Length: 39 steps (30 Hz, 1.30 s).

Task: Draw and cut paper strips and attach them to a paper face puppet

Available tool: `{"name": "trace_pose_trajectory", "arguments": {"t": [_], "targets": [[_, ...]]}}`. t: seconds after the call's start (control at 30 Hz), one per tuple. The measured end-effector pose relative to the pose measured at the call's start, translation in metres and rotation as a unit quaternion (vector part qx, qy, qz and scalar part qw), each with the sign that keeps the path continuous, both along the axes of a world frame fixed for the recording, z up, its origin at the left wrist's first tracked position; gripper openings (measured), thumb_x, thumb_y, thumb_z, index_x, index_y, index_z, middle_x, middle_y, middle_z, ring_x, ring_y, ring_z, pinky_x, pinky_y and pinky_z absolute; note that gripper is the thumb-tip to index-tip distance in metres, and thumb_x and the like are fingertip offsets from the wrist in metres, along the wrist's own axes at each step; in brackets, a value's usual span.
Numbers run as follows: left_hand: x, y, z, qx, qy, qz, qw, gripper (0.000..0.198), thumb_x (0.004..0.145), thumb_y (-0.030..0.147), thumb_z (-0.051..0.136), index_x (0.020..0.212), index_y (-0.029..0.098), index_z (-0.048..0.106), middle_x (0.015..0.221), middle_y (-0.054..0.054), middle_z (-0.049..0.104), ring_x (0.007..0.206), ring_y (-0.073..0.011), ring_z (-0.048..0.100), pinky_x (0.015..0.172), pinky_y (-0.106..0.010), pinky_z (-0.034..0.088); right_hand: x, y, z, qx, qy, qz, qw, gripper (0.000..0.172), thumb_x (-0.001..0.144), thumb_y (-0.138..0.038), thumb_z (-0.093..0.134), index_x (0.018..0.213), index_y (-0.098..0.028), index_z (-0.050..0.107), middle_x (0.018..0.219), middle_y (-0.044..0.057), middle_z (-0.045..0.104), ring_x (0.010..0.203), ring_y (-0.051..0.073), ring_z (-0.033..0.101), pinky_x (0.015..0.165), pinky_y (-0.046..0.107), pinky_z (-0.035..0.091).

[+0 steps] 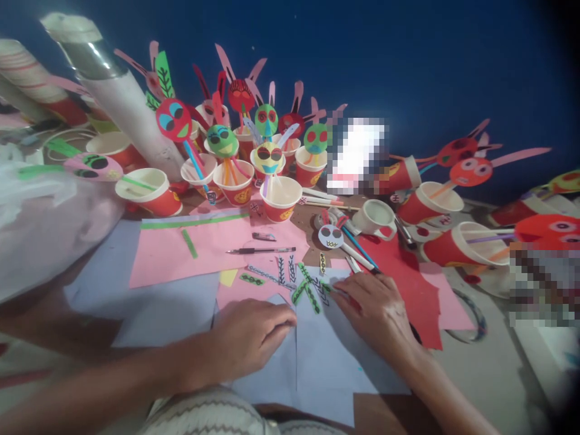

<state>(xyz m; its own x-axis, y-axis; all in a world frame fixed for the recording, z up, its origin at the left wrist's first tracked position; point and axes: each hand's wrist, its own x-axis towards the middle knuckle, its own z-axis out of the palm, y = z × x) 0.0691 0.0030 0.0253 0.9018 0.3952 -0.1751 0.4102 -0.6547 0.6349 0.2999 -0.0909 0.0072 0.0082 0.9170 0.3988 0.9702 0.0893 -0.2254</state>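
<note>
My left hand (pixel 256 329) lies curled on light blue paper (pixel 272 365), thumb pressed to the bent fingers. Whatever is inside it, if anything, is hidden. The fingers of my right hand (pixel 374 305) are drawn together at the end of a small green paper strip (pixel 326 288) with dark drawn marks. Between the hands lie several more narrow strips, such as a green leaf-patterned strip (pixel 312 298) and a blue chain-patterned strip (pixel 267 275). Beyond them rest a black pen (pixel 263 250) and its cap (pixel 263 237). A white paper face (pixel 330 236) on a stick is near my right hand.
Pink paper (pixel 194 257) lies to the left and red paper (pixel 408 284) to the right. Red-and-white paper cups (pixel 281 199) with paper faces on sticks line the back. A white mug (pixel 375 217) stands behind my right hand. Plastic bags (pixel 45 229) bulge at left.
</note>
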Motion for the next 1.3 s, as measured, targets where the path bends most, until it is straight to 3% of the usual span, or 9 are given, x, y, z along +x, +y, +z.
{"name": "trace_pose_trajectory", "arguments": {"t": [0.1,0.23,0.47,0.7,0.83,1.1,1.3], "targets": [[0.003,-0.003,-0.01,0.07,-0.036,-0.022,0.997,0.019,0.089,0.02,0.042,0.101,0.023,0.056,0.082,0.0,0.066,0.074,-0.0155,0.061,0.065,-0.026,0.043,-0.002,-0.002,-0.002,-0.05,-0.004,-0.02,0.999,0.012,0.083,-0.029,0.062,0.083,-0.018,0.067,0.076,0.004,0.067,0.074,0.02,0.062,0.072,0.033,0.034],[0.002,-0.005,-0.014,0.12,-0.086,-0.035,0.988,0.016,0.089,0.016,0.042,0.095,0.02,0.056,0.078,0.0,0.061,0.074,-0.0136,0.057,0.065,-0.024,0.043,-0.004,-0.001,-0.004,-0.082,-0.009,-0.03,0.996,0.011,0.084,-0.024,0.058,0.085,-0.017,0.066,0.077,0.005,0.066,0.075,0.02,0.061,0.071,0.032,0.034],[-0.004,-0.001,-0.004,0.158,-0.137,-0.008,0.978,0.014,0.085,0.016,0.048,0.082,0.016,0.061,0.098,-0.007,0.058,0.085,-0.018,0.052,0.073,-0.03,0.044,-0.006,0.004,-0.002,-0.027,-0.016,-0.029,0.999,0.016,0.086,-0.02,0.054,0.075,-0.017,0.065,0.069,0.004,0.065,0.068,0.017,0.06,0.072,0.032,0.034],[-0.009,-0.003,0.004,0.169,-0.136,-0.122,0.969,0.011,0.088,0.019,0.05,0.084,0.017,0.06,0.09,-0.007,0.062,0.088,-0.0201,0.05,0.079,-0.033,0.042,-0.008,0.006,0.0,0.027,-0.016,-0.065,0.997,0.014,0.084,-0.022,0.058,0.074,-0.017,0.065,0.064,0.003,0.064,0.063,0.017,0.057,0.068,0.032,0.033],[-0.009,-0.004,-0.001,0.186,-0.094,-0.14,0.968,0.009,0.086,0.024,0.054,0.088,0.018,0.059,0.095,-0.006,0.061,0.09,-0.0202,0.049,0.083,-0.033,0.041,-0.015,0.006,-0.003,0.019,0.002,-0.027,0.999,0.011,0.085,-0.022,0.058,0.08,-0.018,0.067,0.066,0.002,0.065,0.064,0.015,0.057,0.067,0.031,0.032],[-0.006,0.0,-0.015,0.182,-0.117,-0.088,0.972,0.013,0.084,0.012,0.051,0.093,0.017,0.059,0.099,-0.006,0.06,0.083,-0.0192,0.048,0.073,-0.032,0.04,-0.035,0.004,0.0,-0.029,0.024,0.097,0.995,0.017,0.086,-0.017,0.052,0.086,-0.023,0.068,0.064,0.0,0.06,0.063,0.014,0.052,0.064,0.031,0.029],[-0.006,0.006,-0.006,0.113,-0.191,-0.048,0.974,0.018,0.084,0.006,0.045,0.084,0.015,0.061,0.077,-0.006,0.058,0.07,-0.0159,0.048,0.065,-0.029,0.039,-0.036,0.01,-0.007,0.0,-0.008,0.085,0.996,0.021,0.085,-0.011,0.051,0.089,-0.023,0.068,0.064,-0.001,0.057,0.062,0.013,0.05,0.065,0.031,0.029]]}}
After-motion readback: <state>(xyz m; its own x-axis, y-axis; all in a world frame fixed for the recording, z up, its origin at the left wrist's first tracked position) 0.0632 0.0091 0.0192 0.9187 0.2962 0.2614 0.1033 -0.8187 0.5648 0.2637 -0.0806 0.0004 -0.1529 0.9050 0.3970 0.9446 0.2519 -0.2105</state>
